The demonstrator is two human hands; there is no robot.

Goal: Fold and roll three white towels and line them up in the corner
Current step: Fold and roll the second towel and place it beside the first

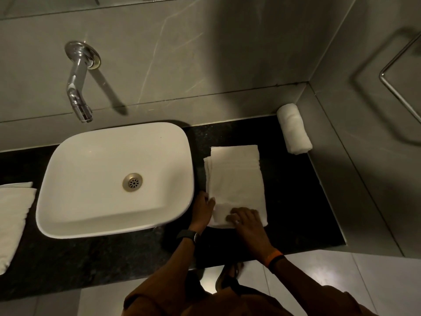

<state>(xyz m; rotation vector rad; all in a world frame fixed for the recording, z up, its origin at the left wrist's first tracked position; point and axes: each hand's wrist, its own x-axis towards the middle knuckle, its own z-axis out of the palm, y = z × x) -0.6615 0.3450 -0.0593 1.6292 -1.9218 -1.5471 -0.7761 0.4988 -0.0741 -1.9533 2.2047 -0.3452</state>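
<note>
Folded towel: a white towel (237,179) lay flat on the black counter (296,201), just right of the white basin (95,169); it was folded into a long narrow strip, with a lower layer showing along its left edge and a woven band near the far end.
Folded towel axis: its long side ran from the counter's front edge toward the back wall, leaning slightly left at the far end.
Rolled towel: a second white towel (293,130) sat rolled into a tight cylinder in the far right corner, against the side wall.
Rolled towel axis: its length ran along the side wall, one end near the back wall, the other pointing toward the front.
Third towel: a white towel (13,220) lay on the counter left of the basin, partly cut off by the frame edge.
Left hand: the left hand (202,209) reached in beside the basin, fingers curled on the strip's near left edge; a dark watch sat on the wrist.
Right hand: the right hand (245,218) lay palm down on the near end, fingers bent and pressing the cloth; a ring and an orange wristband showed.
</note>
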